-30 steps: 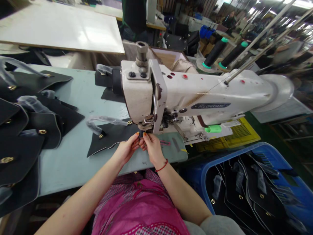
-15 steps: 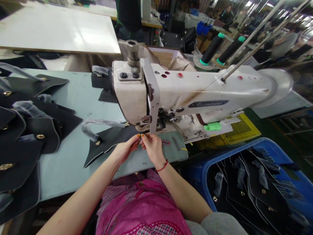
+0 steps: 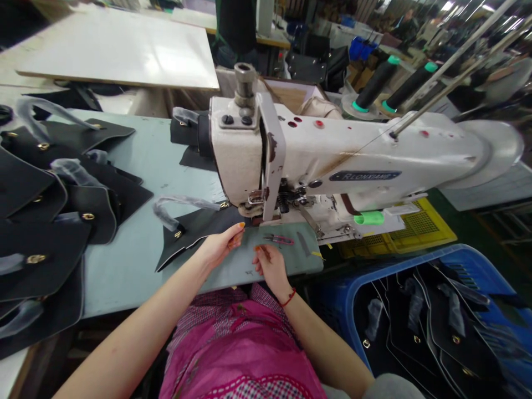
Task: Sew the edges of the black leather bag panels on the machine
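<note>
Counter: pale blue-green top (image 3: pixel 124 271), scuffed in places, across the foreground.
White board: a broad glossy panel (image 3: pixel 124 50) with a brown edge, behind the counter at left, catching a bright glare.
Right-hand table: a pale top (image 3: pixel 490 185), near a low metal rack (image 3: pixel 505 219).
Floor: dark green (image 3: pixel 461 233), with a yellow perforated crate (image 3: pixel 430 224) low beside the counter.
Middle distance: brown cardboard boxes (image 3: pixel 364 76) near something bright blue (image 3: pixel 361 49).
Far end: a crowded workroom, blurred, with a person (image 3: pixel 405 25) among the clutter.
Light: white ceiling lamps (image 3: pixel 447 6) at upper right.

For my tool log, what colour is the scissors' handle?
The small scissors have a pink handle, best seen in the head view.
</note>
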`<action>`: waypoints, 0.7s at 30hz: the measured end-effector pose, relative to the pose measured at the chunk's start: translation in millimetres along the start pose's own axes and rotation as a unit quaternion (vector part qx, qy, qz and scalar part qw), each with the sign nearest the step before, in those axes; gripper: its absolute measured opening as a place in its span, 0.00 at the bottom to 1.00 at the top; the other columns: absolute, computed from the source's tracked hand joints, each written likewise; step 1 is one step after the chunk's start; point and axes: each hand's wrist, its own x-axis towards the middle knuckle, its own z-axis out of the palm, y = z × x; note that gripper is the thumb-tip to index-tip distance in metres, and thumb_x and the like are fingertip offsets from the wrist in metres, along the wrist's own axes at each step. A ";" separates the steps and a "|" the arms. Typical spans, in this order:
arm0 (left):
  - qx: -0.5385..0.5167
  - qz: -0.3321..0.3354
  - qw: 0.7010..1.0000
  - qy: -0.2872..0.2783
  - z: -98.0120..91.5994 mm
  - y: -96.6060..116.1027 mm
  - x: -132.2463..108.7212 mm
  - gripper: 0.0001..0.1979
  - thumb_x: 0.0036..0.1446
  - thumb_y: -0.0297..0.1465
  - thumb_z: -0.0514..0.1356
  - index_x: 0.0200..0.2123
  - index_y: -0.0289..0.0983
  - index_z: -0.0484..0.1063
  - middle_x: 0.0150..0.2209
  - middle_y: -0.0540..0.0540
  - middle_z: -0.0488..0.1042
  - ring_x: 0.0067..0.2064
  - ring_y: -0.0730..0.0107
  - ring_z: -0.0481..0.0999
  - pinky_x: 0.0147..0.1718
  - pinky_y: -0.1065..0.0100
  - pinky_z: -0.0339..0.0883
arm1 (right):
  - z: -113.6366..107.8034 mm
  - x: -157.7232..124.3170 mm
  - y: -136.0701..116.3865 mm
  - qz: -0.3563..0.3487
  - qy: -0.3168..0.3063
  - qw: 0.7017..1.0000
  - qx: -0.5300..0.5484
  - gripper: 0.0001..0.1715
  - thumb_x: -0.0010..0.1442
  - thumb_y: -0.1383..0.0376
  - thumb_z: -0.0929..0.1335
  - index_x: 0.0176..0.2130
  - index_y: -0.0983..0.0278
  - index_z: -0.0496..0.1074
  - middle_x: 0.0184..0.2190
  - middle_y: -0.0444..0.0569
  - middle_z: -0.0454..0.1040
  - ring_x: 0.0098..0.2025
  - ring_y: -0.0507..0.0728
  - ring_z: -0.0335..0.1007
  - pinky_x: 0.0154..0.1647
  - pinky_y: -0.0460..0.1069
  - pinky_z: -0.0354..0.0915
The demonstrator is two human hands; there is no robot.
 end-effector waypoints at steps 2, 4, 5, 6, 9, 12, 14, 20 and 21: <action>0.001 0.004 1.000 0.003 0.1 0.8 1.6 0.23 0.52 0.40 0.67 0.17 0.36 0.60 0.18 0.55 0.55 0.22 0.78 0.52 0.22 0.73 0.54 | -2.2 -1.2 13.8 0.013 -0.004 0.999 -0.035 0.13 0.64 0.58 0.63 0.36 0.65 0.70 0.22 0.42 0.70 0.17 0.47 0.61 0.17 0.41 0.56; 0.002 0.009 1.000 0.006 -0.3 1.8 3.9 0.22 0.52 0.40 0.67 0.17 0.36 0.60 0.18 0.55 0.55 0.22 0.78 0.52 0.22 0.73 0.53 | -3.1 -2.4 22.7 -0.003 -0.009 0.996 -0.091 0.13 0.66 0.59 0.62 0.36 0.65 0.70 0.22 0.42 0.70 0.18 0.48 0.63 0.20 0.41 0.58; 0.001 0.010 1.000 0.009 -0.4 2.6 5.2 0.22 0.51 0.40 0.68 0.18 0.36 0.61 0.18 0.55 0.56 0.22 0.78 0.52 0.22 0.73 0.53 | -3.4 -3.2 25.4 -0.021 -0.014 0.992 -0.125 0.14 0.67 0.59 0.61 0.36 0.64 0.71 0.22 0.42 0.70 0.19 0.48 0.64 0.22 0.42 0.58; 0.001 0.011 1.000 0.014 -0.4 3.5 6.3 0.22 0.50 0.40 0.68 0.18 0.36 0.62 0.18 0.55 0.56 0.22 0.78 0.53 0.22 0.73 0.53 | -3.5 -4.0 27.0 -0.040 -0.020 0.986 -0.160 0.15 0.67 0.59 0.61 0.36 0.64 0.71 0.23 0.43 0.71 0.20 0.48 0.65 0.24 0.42 0.59; 0.002 0.018 0.999 0.031 1.0 7.6 9.0 0.22 0.47 0.39 0.70 0.18 0.36 0.61 0.18 0.55 0.56 0.22 0.79 0.53 0.21 0.73 0.52 | -3.9 -6.1 28.3 -0.092 -0.028 0.964 -0.246 0.16 0.68 0.59 0.61 0.36 0.63 0.73 0.25 0.44 0.73 0.23 0.49 0.68 0.28 0.43 0.59; 0.009 0.032 0.998 0.045 3.0 12.2 10.5 0.23 0.46 0.40 0.70 0.16 0.36 0.60 0.18 0.55 0.54 0.21 0.80 0.51 0.20 0.73 0.50 | -4.1 -6.8 28.4 -0.117 -0.017 0.954 -0.277 0.16 0.68 0.60 0.61 0.35 0.62 0.74 0.25 0.45 0.74 0.27 0.51 0.70 0.31 0.44 0.58; 0.015 0.037 0.998 0.050 3.6 14.3 11.5 0.24 0.46 0.40 0.70 0.15 0.36 0.59 0.17 0.55 0.53 0.21 0.80 0.51 0.20 0.72 0.50 | -4.5 -6.4 29.0 -0.121 -0.017 0.954 -0.275 0.16 0.68 0.60 0.61 0.35 0.62 0.74 0.25 0.45 0.74 0.28 0.52 0.71 0.32 0.44 0.58; 0.021 0.058 0.995 0.080 1.6 13.0 16.5 0.24 0.45 0.41 0.70 0.15 0.37 0.59 0.17 0.55 0.54 0.21 0.79 0.52 0.20 0.71 0.49 | -5.8 -5.3 30.0 -0.117 -0.029 0.959 -0.258 0.17 0.68 0.60 0.60 0.35 0.62 0.74 0.25 0.45 0.74 0.25 0.52 0.69 0.30 0.44 0.59; 0.018 0.061 0.994 0.088 1.1 12.3 17.4 0.24 0.44 0.41 0.70 0.15 0.36 0.60 0.17 0.54 0.55 0.21 0.79 0.53 0.20 0.71 0.50 | -6.0 -5.1 30.0 -0.112 -0.031 0.960 -0.255 0.17 0.68 0.60 0.60 0.36 0.63 0.74 0.25 0.45 0.74 0.24 0.51 0.68 0.30 0.44 0.59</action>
